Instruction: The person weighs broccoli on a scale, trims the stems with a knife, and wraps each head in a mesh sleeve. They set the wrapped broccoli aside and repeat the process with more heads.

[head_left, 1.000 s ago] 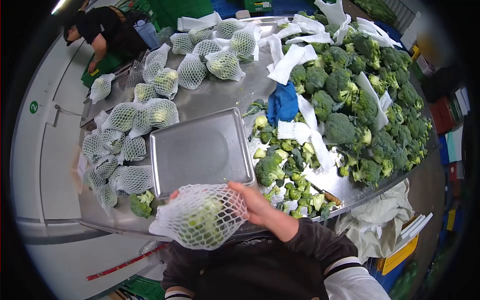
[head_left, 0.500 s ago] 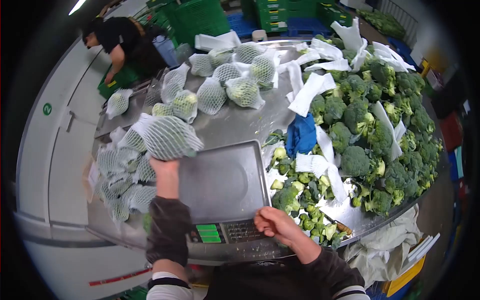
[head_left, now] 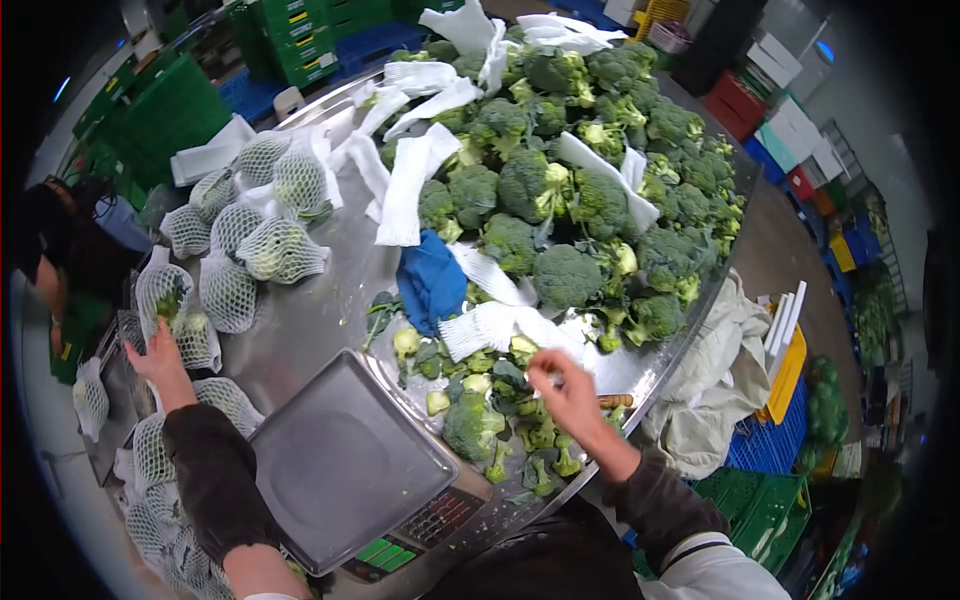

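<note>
My left hand [head_left: 162,362] is open, thumb and fingers apart. Its fingertips are right at the lower end of a broccoli head in white foam netting [head_left: 160,285], with green showing through the opening. More netted broccoli [head_left: 150,450] is heaped below that hand, beside the scale [head_left: 350,450], whose metal pan holds nothing. Over the loose broccoli florets [head_left: 475,425] hovers my right hand [head_left: 572,398], empty, its fingers loosely bent and apart. A brown wooden handle [head_left: 615,401] lies just right of it, the rest of that tool hidden.
A large pile of bare broccoli [head_left: 565,275] covers the table's right side, with white foam net sleeves [head_left: 415,185] across it. A blue cloth [head_left: 430,283] lies at its near edge. Another person [head_left: 60,240] bends at the far left, near green crates [head_left: 285,40].
My view has turned right. My left hand has let go of the netted broccoli it carried over the scale, now among the others at left. My right hand has moved from the scale's keypad to the florets.
</note>
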The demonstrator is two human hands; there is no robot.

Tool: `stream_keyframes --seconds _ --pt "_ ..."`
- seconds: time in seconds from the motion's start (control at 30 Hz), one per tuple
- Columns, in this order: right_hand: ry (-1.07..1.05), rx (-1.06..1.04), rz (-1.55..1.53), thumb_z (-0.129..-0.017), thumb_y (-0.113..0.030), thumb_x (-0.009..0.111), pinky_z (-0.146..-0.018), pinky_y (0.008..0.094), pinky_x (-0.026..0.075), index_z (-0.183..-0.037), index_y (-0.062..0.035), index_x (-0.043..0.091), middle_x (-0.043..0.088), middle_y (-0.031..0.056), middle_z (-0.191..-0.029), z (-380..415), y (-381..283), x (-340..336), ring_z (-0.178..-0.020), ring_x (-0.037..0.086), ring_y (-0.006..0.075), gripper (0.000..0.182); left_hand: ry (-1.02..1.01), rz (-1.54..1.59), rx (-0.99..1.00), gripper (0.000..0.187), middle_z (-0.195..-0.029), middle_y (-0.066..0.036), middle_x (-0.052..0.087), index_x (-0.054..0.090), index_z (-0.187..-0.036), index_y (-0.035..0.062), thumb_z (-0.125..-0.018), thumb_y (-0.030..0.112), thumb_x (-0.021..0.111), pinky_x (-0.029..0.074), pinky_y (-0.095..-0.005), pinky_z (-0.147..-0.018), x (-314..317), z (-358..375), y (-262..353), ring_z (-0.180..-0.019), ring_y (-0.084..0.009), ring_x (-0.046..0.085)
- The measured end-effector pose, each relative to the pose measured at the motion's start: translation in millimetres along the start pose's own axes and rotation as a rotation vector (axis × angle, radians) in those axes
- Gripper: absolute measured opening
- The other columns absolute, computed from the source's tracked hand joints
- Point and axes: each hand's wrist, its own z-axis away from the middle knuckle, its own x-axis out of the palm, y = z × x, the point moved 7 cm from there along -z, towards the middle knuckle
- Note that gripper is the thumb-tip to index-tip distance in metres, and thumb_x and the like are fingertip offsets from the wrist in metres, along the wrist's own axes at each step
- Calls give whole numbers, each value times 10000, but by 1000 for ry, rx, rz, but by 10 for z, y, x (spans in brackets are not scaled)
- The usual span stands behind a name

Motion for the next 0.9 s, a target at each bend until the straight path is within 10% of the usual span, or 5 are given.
stream_keyframes --seconds 0.27,0.43,0.63,0.77,0.9 --pt "499 -463 1048 -583 -298 760 -954 409 354 -1252 -74 418 451 163 -1222 -1028 -268 -553 -1131 416 344 785 -720 -513 -345 353 -1169 -193 516 475 -1151 -72 -919 189 425 456 -438 -896 -19 1695 -256 -1072 -354 526" --pt "299 -476 784 -536 -263 768 -948 458 322 -1259 -73 408 419 173 -1215 -1011 -327 -658 -1113 401 342 830 -780 -788 -454 385 -1128 -186 535 474 -1152 -45 -896 242 477 548 -329 -633 -526 3427 -740 -923 -327 609" --pt "345 -933 291 -547 -272 827 -969 453 341 -1232 -95 418 341 159 -1262 282 -814 -357 -1187 371 359 817 -788 -507 -954 666 -1305 -202 400 293 -1334 29 -877 474 484 425 -502 -915 -902 5029 -1903 -1185 -355 431" --pt "-78 -1071 113 -582 -229 818 -973 471 342 -1104 -79 505 377 118 -1227 882 -670 181 -1195 382 357 627 -220 -329 -875 581 -1299 -120 435 319 -1342 114 -883 420 501 362 -463 -993 -1149 4941 -1872 -1194 -301 422" --pt "-174 -1146 159 -679 -154 733 -916 463 375 -1067 -33 532 482 161 -1130 655 -473 9 -1108 432 362 453 -513 -739 -343 616 -1219 -106 482 404 -1266 59 -721 160 673 374 -433 -979 -997 4433 -1051 -1159 -270 449"
